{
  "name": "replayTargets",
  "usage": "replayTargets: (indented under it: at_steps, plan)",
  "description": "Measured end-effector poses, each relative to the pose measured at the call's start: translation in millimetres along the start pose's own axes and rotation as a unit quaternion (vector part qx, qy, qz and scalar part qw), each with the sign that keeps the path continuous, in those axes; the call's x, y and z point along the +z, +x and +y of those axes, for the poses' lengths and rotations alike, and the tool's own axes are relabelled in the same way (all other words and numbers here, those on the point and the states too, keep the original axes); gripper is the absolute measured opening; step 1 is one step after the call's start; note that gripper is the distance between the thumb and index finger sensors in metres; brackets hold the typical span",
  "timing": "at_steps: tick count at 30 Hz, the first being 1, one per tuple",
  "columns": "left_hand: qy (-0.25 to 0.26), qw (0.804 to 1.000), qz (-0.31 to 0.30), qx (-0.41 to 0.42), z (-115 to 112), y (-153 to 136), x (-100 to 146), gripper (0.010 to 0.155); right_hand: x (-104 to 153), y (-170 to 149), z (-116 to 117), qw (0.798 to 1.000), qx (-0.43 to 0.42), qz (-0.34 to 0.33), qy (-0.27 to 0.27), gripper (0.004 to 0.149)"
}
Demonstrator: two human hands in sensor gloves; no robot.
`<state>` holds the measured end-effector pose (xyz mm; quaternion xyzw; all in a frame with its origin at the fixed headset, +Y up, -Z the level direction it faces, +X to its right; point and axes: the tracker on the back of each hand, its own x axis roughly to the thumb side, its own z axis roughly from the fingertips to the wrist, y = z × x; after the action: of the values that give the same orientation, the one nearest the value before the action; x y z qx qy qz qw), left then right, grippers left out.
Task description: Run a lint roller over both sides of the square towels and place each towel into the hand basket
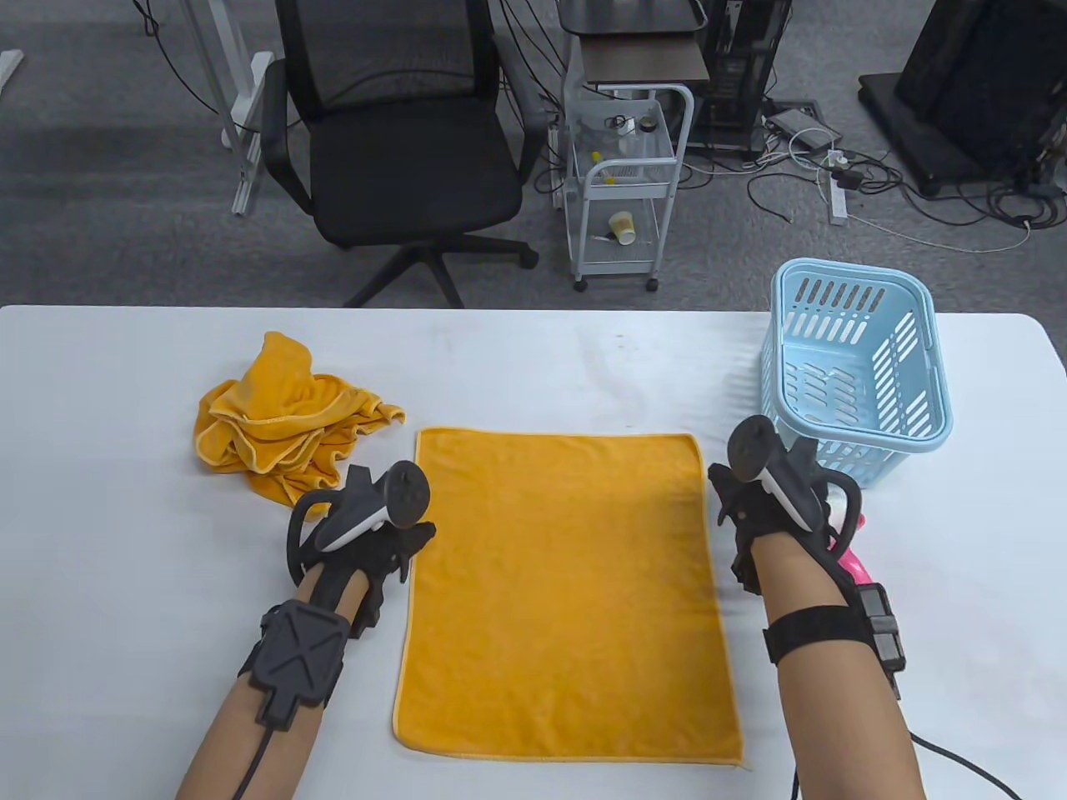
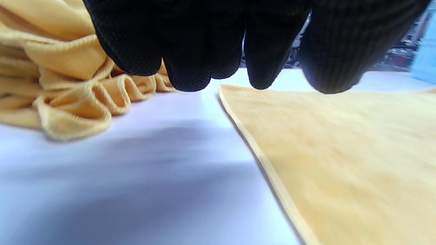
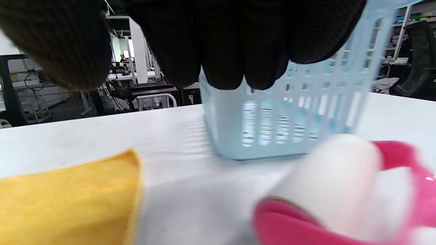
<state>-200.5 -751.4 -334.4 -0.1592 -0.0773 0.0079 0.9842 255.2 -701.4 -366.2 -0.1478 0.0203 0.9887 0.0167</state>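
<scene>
Table: a white rectangular tabletop carries everything; grey carpet lies beyond its far edge.
Flat towel: 1 orange terry towel with a pale stitched hem lies spread flat at the table's centre, between the 2 hands.
Basket: a light blue slotted plastic hand basket stands upright at the far right of the table, just beyond the right hand. Nothing shows inside it.
Crumpled towel: a 2nd orange towel, bunched in folds, sits at the far left, apart from the flat towel's corner. The left wrist view shows bare table between the 2 towels.
Left hand: the black-gloved left hand hangs at the flat towel's left edge near the far corner. Its fingertips hang side by side above the table and hem, close together, straight to loosely bent, gripping nothing.
Right hand: the black-gloved right hand sits right of the flat towel, near the basket's front wall. Its fingertips hang close together above the table with nothing in them.
Lint roller: a pink-framed lint roller with a white roll lies on the table under and right of the right hand, blurred at the wrist camera. In the table view only a pink part shows by the wrist. The hand is not touching it.
</scene>
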Motion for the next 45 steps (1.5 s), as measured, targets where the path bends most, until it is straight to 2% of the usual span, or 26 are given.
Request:
replayTargets:
  at_steps: [3,7,13,17,22,25,28,30,33,36,39,42,43,45]
  plan:
    - [-0.037,0.999,-0.016,0.000,-14,1,20,0.065,11,-31,-3,1.000,0.011,0.014,0.010,0.078]
    - [-0.092,0.995,-0.043,-0.013,-34,5,41,0.077,22,-72,1,0.997,0.035,0.039,0.048,0.090]
    - [-0.114,0.991,-0.049,-0.044,-53,11,49,0.085,29,-111,26,0.991,0.055,0.070,0.101,0.098]
    - [-0.099,0.992,-0.049,-0.059,-55,12,49,0.084,27,-116,45,0.989,0.043,0.082,0.112,0.091]
    - [-0.091,0.993,-0.049,-0.055,-56,11,48,0.085,21,-112,59,0.991,0.032,0.103,0.079,0.067]
    - [-0.089,0.993,-0.052,-0.054,-56,11,48,0.085,20,-109,63,0.990,0.038,0.114,0.074,0.060]
    - [-0.088,0.993,-0.054,-0.056,-56,11,47,0.085,19,-101,57,0.990,0.038,0.113,0.080,0.057]
    - [-0.088,0.993,-0.055,-0.056,-56,10,47,0.085,17,-90,48,0.990,0.036,0.096,0.092,0.057]
    - [-0.089,0.993,-0.056,-0.056,-56,11,46,0.085,12,-54,33,0.989,0.072,0.050,0.122,0.056]
    - [-0.088,0.993,-0.058,-0.058,-56,11,46,0.085,11,1,23,0.988,0.085,-0.006,0.128,0.056]
    - [-0.087,0.993,-0.059,-0.054,-56,10,46,0.085,14,66,19,0.990,0.077,-0.071,0.097,0.056]
    - [-0.087,0.993,-0.060,-0.053,-56,10,46,0.085,18,122,22,0.987,0.062,-0.130,0.072,0.055]
    - [-0.087,0.993,-0.060,-0.053,-56,11,46,0.086,20,151,26,0.984,0.055,-0.157,0.071,0.055]
    - [-0.087,0.993,-0.061,-0.053,-57,10,46,0.086,24,178,32,0.979,0.049,-0.187,0.069,0.056]
